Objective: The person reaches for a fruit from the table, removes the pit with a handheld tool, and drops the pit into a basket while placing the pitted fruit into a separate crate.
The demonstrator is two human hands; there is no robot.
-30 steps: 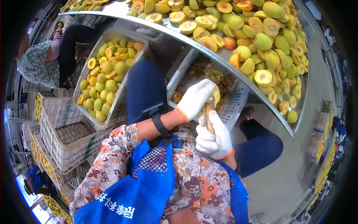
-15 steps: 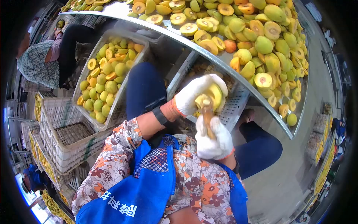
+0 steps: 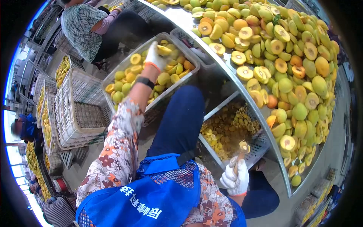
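Clearly, the relation which matters most here is between the left hand point(image 3: 154, 56) and the yellow-green stone-fruit half point(image 3: 164, 50) just beside it. We see this half on the right side of the gloved fingers, above the other pieces in the pale plastic tub point(image 3: 174, 85). Its long axis seems to lie nearly across our view, sloping slightly down to the right. The left hand is much nearer to it than the right one. Because of the blur, we cannot tell whether the left fingers grasp this half or have released it.

The right hand point(image 3: 235, 179) is well apart, on the other side of the bent left knee point(image 3: 185, 109). Here we can be more sure: the gloved fingers are clenched around the handle of the wooden-handled tool point(image 3: 238, 162). The tool points forward, away from the body, and its long axis leans a little to the right, so it is tilted in our view. At its far end we notice a small pale-yellow lump point(image 3: 245, 146); it is too small for us to say if this is a pit or a bit of flesh.

Beyond the right hand, under the metal-edged table point(image 3: 185, 19), we find the perforated crate point(image 3: 259, 145) with yellow fruit scraps point(image 3: 223, 132) in it. The far end of the tool appears in front of this crate. On the table lies a large heap of cut stone fruit point(image 3: 283, 81).
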